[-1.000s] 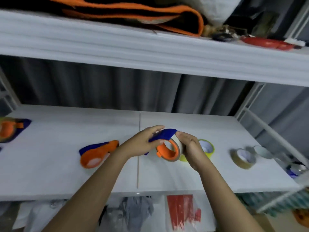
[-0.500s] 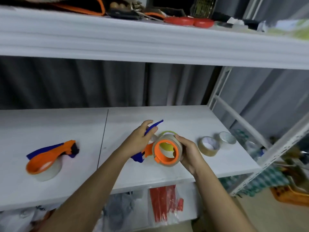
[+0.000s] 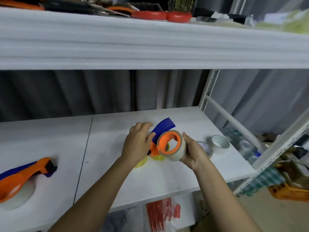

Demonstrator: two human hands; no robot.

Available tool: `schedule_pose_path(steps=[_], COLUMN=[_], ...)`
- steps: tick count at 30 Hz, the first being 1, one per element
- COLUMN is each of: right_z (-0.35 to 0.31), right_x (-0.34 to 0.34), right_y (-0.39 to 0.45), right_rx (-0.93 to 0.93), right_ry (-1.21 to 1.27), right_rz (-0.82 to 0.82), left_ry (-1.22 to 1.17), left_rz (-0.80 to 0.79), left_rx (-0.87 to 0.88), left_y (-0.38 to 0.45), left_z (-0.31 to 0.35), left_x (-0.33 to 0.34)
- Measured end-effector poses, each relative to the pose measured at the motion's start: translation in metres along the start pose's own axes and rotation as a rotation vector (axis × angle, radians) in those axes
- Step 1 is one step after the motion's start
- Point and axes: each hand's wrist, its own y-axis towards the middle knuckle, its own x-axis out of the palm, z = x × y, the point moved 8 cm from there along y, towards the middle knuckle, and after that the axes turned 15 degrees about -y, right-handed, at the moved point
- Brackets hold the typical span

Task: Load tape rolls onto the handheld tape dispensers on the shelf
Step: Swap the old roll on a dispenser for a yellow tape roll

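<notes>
Above the white shelf [image 3: 175,174] I hold a blue and orange tape dispenser [image 3: 164,127]. My left hand [image 3: 138,144] grips its blue handle. A clear tape roll [image 3: 179,150] sits around the dispenser's orange hub, and my right hand [image 3: 194,152] holds that roll from the right. A yellow tape roll [image 3: 142,163] lies on the shelf beneath my hands, partly hidden. Two more rolls, a brownish one [image 3: 206,149] and a white one [image 3: 219,144], lie to the right. A second dispenser [image 3: 21,177] with a clear roll on it lies at the far left.
The upper shelf [image 3: 150,44] overhangs close above, with red-handled tools [image 3: 160,15] on it. A white upright post [image 3: 206,91] and a slanted rail [image 3: 234,121] bound the right end. Bags and red packets [image 3: 162,213] lie under the shelf.
The view swung right. The dispenser with its roll rose a little off the shelf and tilted, its blue handle now pointing up and back. Both hands kept their hold.
</notes>
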Motion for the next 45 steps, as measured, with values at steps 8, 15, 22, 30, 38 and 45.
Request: schedule_pose_path(steps=[8, 15, 22, 30, 38, 45], right_z=[-0.019, -0.072, -0.086, -0.101, -0.09, -0.088], right_x=[-0.015, -0.036, -0.048, -0.076, -0.071, -0.075], right_y=[0.027, 0.038, 0.032, 0.004, 0.008, 0.024], right_rx=[0.162, 0.057, 0.043, -0.513, -0.558, -0.408], right_ry=[0.098, -0.591, -0.84, -0.802, -0.829, -0.772], right_rz=[-0.188, -0.247, -0.437, -0.343, -0.344, -0.424], left_ry=[0.072, 0.206, 0.391, 0.202, 0.119, -0.257], left_rz=[-0.065, -0.421, -0.351, -0.017, 0.046, -0.229], left_rx=[-0.019, 0.063, -0.006, -0.245, -0.456, -0.461], left_y=[0.019, 0.044, 0.036, 0.03, 0.021, 0.017], left_z=[0.036, 0.072, 0.066, 0.054, 0.039, 0.051], left_x=[0.031, 0.092, 0.124, 0.099, 0.09, 0.106])
